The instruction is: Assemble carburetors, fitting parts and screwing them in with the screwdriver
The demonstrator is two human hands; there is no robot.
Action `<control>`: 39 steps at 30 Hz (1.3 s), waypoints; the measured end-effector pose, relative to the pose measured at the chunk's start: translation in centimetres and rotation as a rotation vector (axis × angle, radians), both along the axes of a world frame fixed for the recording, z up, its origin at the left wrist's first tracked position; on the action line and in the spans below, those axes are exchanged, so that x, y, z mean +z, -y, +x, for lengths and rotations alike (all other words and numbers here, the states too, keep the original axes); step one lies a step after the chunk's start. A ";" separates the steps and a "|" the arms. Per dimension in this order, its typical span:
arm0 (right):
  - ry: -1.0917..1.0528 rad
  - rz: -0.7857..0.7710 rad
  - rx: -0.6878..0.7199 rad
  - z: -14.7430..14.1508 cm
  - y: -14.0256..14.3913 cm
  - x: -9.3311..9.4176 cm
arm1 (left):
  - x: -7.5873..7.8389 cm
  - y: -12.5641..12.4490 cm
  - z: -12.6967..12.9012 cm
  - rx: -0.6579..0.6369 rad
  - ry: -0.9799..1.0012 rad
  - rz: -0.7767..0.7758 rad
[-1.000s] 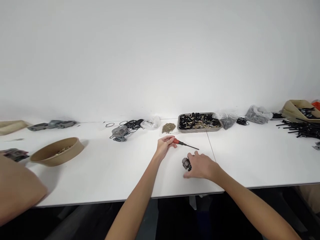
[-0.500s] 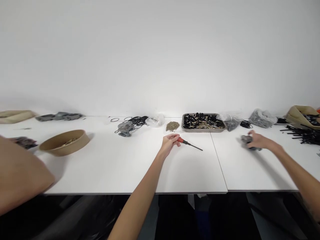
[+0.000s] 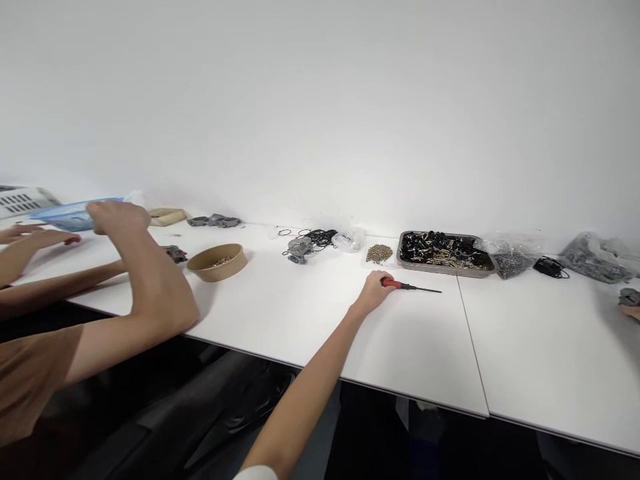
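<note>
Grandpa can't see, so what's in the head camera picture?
The left hand holds a red-handled screwdriver at a white table, near a metal tray of small parts. The right hand, mostly cut off, touches a grey part; other people's arms are at left.

plain white wall (image 3: 320,107) at the far side, long white table (image 3: 290,307) along it, thin table seam (image 3: 473,347) at right, soft light

Right grip (image 3: 631,311) and grey part (image 3: 629,297) farther right, blue container (image 3: 75,216) newly visible

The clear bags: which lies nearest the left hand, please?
The bag between black rings and gold pieces, just beyond the left hand; others lie farther away.
</note>
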State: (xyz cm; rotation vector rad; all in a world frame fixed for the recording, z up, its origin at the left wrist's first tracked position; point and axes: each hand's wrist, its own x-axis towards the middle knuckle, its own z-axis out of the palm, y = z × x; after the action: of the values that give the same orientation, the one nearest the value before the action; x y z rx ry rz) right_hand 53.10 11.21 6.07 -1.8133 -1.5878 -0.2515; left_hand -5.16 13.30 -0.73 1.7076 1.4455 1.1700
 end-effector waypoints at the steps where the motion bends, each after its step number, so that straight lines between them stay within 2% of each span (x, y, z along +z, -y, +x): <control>1: -0.014 -0.013 -0.141 -1.3 0.2 -0.6 | 0.4 -0.3 -0.3 -0.003 -0.046 0.005; 2: -0.030 -0.030 -0.257 -3.0 0.5 -1.1 | 1.0 -0.7 -0.8 0.001 -0.087 0.008; 3: -0.039 -0.043 -0.299 -5.0 0.9 -1.7 | 1.8 -1.2 -1.5 0.016 -0.125 0.011; 5: -0.033 -0.097 -0.165 -9.8 1.6 -2.8 | 4.1 -2.5 -3.8 0.085 -0.193 0.023; 6: -0.033 -0.087 -0.086 -12.1 1.9 -3.4 | 5.5 -3.0 -5.2 0.151 -0.225 0.041; 8: -0.062 -0.015 -0.014 -16.1 2.4 -4.5 | 8.3 -3.6 -8.0 0.265 -0.278 0.081; 10: -0.055 0.000 0.103 -18.5 2.7 -5.6 | 10.8 -3.2 -10.2 0.318 -0.304 0.130; 12: -0.052 -0.021 0.160 -19.5 2.9 -6.4 | 12.1 -2.2 -11.6 0.298 -0.296 0.205; 15: -0.092 -0.074 0.184 -19.6 3.1 -7.2 | 12.3 -0.9 -13.0 0.236 -0.249 0.327; 18: -0.144 -0.112 0.212 -19.5 3.1 -7.5 | 11.7 -0.9 -14.2 0.249 -0.244 0.347; 20: -0.189 -0.129 0.208 -19.4 2.9 -7.7 | 11.7 -1.3 -14.8 0.330 -0.324 0.259; 22: -0.232 -0.150 0.202 -19.3 2.7 -7.9 | 11.9 -1.7 -14.8 0.425 -0.494 0.108; 24: -0.259 -0.180 0.209 -19.3 2.6 -8.1 | 12.1 -1.6 -13.6 0.433 -0.648 0.000; 26: -0.285 -0.215 0.229 -19.3 2.7 -8.2 | 11.8 -1.2 -11.0 0.317 -0.681 0.010; 28: -0.313 -0.239 0.244 -19.3 2.8 -8.2 | 11.0 -0.2 -7.1 0.182 -0.652 0.029; 30: -0.339 -0.239 0.245 -19.3 2.9 -8.1 | 9.7 1.1 -2.4 -0.068 -0.504 -0.015; 33: -0.351 -0.224 0.218 -19.3 2.9 -7.9 | 8.1 3.1 4.0 -0.381 -0.275 -0.214; 34: -0.345 -0.224 0.212 -19.3 2.9 -7.9 | 7.7 3.6 5.6 -0.473 -0.251 -0.204; 36: -0.326 -0.233 0.205 -19.2 2.8 -7.9 | 7.2 4.1 7.6 -0.663 -0.232 -0.178; 39: -0.311 -0.253 0.209 -19.4 3.0 -7.8 | 6.7 3.7 8.1 -0.906 -0.194 -0.172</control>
State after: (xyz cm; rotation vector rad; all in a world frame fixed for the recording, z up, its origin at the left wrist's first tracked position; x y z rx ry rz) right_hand 33.71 8.25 -1.75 -1.7490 -1.6206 0.3261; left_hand 2.94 9.61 5.94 2.0339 0.6624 0.3827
